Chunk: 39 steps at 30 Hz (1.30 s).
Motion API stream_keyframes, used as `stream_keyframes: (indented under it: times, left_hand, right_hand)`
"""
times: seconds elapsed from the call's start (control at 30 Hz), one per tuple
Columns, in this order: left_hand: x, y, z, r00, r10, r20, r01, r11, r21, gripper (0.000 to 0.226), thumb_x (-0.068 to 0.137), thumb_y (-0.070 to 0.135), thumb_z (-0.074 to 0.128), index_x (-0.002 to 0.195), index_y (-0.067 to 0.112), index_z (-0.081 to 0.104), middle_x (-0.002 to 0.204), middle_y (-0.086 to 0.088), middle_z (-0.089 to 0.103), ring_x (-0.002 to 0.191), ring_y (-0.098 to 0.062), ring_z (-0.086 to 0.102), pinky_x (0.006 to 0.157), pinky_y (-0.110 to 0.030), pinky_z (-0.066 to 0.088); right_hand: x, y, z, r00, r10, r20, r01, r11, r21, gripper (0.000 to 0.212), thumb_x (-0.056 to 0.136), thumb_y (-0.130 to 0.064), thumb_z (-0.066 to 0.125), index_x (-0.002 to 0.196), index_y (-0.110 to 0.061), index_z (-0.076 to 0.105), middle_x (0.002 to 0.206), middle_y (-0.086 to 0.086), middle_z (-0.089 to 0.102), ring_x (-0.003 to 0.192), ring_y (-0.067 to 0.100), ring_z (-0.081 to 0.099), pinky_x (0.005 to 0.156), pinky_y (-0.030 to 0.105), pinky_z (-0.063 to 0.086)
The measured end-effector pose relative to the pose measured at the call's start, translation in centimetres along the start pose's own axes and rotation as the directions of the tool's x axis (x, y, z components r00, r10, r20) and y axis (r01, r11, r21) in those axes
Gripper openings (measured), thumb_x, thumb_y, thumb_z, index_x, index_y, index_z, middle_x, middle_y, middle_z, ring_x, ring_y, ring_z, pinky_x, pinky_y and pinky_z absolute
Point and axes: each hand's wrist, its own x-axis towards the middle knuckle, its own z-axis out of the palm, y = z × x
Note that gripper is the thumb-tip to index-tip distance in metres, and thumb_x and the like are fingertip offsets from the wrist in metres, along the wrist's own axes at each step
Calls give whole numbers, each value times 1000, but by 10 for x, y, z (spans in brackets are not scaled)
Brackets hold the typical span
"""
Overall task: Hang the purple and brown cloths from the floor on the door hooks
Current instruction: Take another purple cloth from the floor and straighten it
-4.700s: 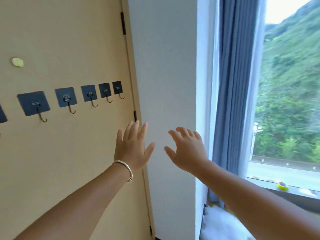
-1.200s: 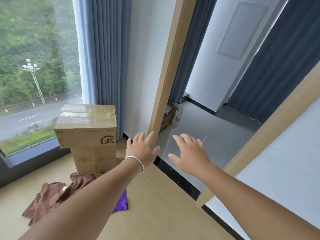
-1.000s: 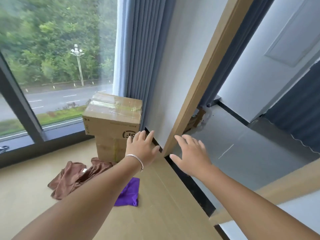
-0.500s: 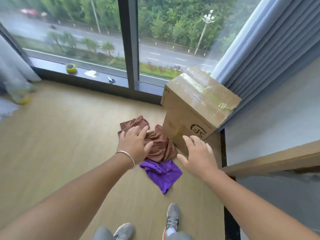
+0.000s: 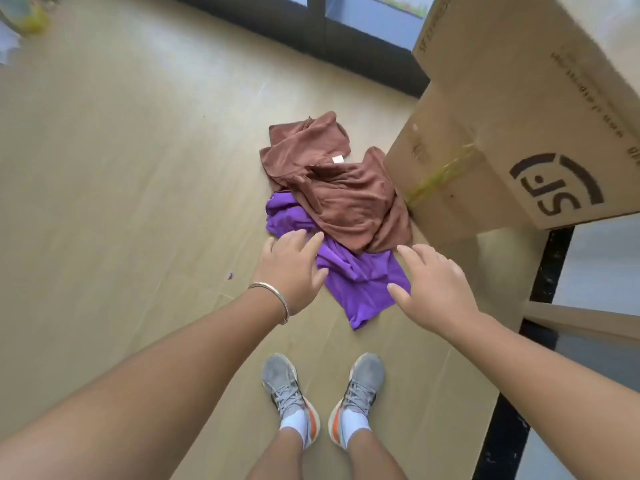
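A brown cloth [image 5: 332, 181] lies crumpled on the wooden floor, partly over a purple cloth [image 5: 363, 282]. Both lie against the foot of the stacked cardboard boxes. My left hand [image 5: 291, 268], with a bracelet on its wrist, hovers with spread fingers over the purple cloth's left edge. My right hand [image 5: 433, 285] is spread over that cloth's right edge. Neither hand holds anything. The door and its hooks are out of view.
Two stacked cardboard boxes [image 5: 485, 133] stand at the right, the upper one overhanging. A dark window frame [image 5: 329, 29] runs along the back. My two grey shoes [image 5: 325, 400] stand on the floor just before the cloths. A dark threshold strip [image 5: 540, 289] lies at the right.
My view has tilted down from the window and moved closer to the cloths. Both hands have dropped nearer to the purple cloth, still spread and holding nothing.
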Motion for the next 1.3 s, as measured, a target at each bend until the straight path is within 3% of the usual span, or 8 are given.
stream_keyframes:
  times: [0.37,0.67,0.77,0.9,1.0,1.1,1.23,1.3]
  left_hand:
    - [68,35,259,966,171,195,-169,985,-27,65,89,49,46,146,22,30,140,-3,41,127,-24,39,105,-38,29]
    - [189,58,376,879,440,184,-460,885,79,48,92,38,48,133,14,41,126,-5,47,112,-27,46,91,-39,40]
    - [231,69,399,819,545,182,-570,810,141,45,92,36,49,131,16,43,128,-3,47,113,-25,45,93,-37,40]
    - [265,84,423,742,651,161,-668,699,254,56,85,54,52,130,21,45,123,0,51,112,-23,47,92,-36,36]
    - [276,90,437,730,660,177,-678,669,305,48,84,56,52,118,22,52,110,1,56,105,-23,49,89,-37,33]
    - [280,88,442,751,640,160,-656,697,290,24,90,39,50,107,23,54,101,4,60,99,-22,51,85,-35,32]
    - [272,74,439,815,575,76,-577,791,206,17,89,17,42,101,25,52,95,5,60,92,-21,53,79,-31,34]
    - [264,65,433,838,545,-6,-538,828,158,23,83,12,47,103,21,55,92,2,58,87,-23,53,74,-33,37]
  right_hand:
    - [78,92,246,969,168,181,-162,986,-43,68,86,-49,54,145,-25,29,146,6,36,132,25,37,108,43,30]
    - [159,142,382,951,238,195,-237,971,-29,65,88,-47,55,143,-24,31,140,6,40,126,28,42,98,41,38]
    - [191,160,408,948,280,155,-286,958,17,60,86,-45,61,136,-22,38,131,6,45,119,28,47,89,39,44]
    - [218,181,429,901,419,114,-434,873,222,50,78,-43,73,113,-18,46,112,4,48,97,29,56,73,35,45]
    - [225,188,439,892,426,150,-452,842,296,35,77,-39,74,89,-19,48,87,-3,58,78,23,57,63,33,45]
    - [225,188,437,909,337,245,-405,856,323,23,76,-29,67,69,-15,51,68,0,58,70,24,57,54,32,40]
    - [225,180,417,967,205,151,-255,808,531,16,79,-21,62,77,-9,53,72,9,60,70,27,57,61,38,44]
    - [223,172,399,974,192,121,-220,677,702,20,82,-21,65,99,-20,55,83,1,64,72,20,62,62,31,47]
